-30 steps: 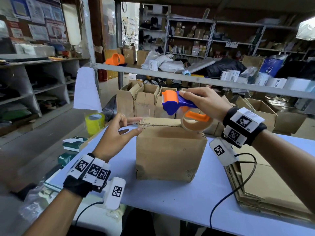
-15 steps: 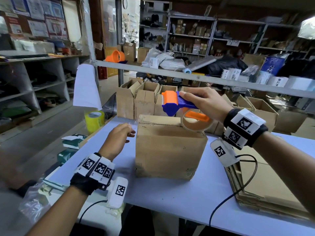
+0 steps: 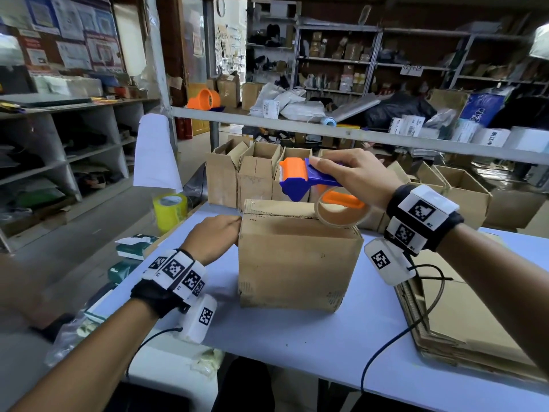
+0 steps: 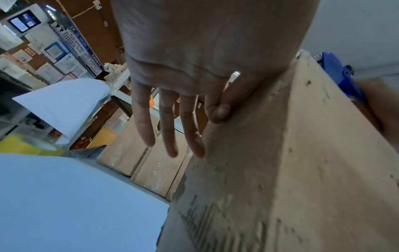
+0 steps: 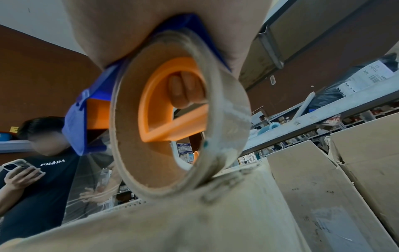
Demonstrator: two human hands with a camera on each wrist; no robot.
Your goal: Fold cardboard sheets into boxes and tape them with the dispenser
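A closed brown cardboard box [image 3: 297, 260] stands in the middle of the pale blue table [image 3: 297, 337]. My left hand [image 3: 217, 236] lies against the box's upper left side. In the left wrist view its fingers [image 4: 168, 122] are straight and the thumb presses on the cardboard [image 4: 280, 170]. My right hand [image 3: 353, 176] grips the handle of a blue and orange tape dispenser [image 3: 309, 179] above the box's top. Its nearly used-up tape roll [image 3: 338, 215] touches the top's right rear edge. In the right wrist view the roll [image 5: 224, 119] rests on the box [image 5: 172, 221].
Several open folded boxes [image 3: 252, 173] stand in a row behind. Flat cardboard sheets [image 3: 463, 322] are stacked at the table's right. A yellow tape roll [image 3: 170, 209] sits at the left edge. A metal rail [image 3: 326, 130] crosses behind. Another person [image 5: 43, 170] holding a phone stands beyond the table.
My left hand came down from the box's top left corner, where its fingers were spread, and now lies flat against the left side. The dispenser stayed almost where it was.
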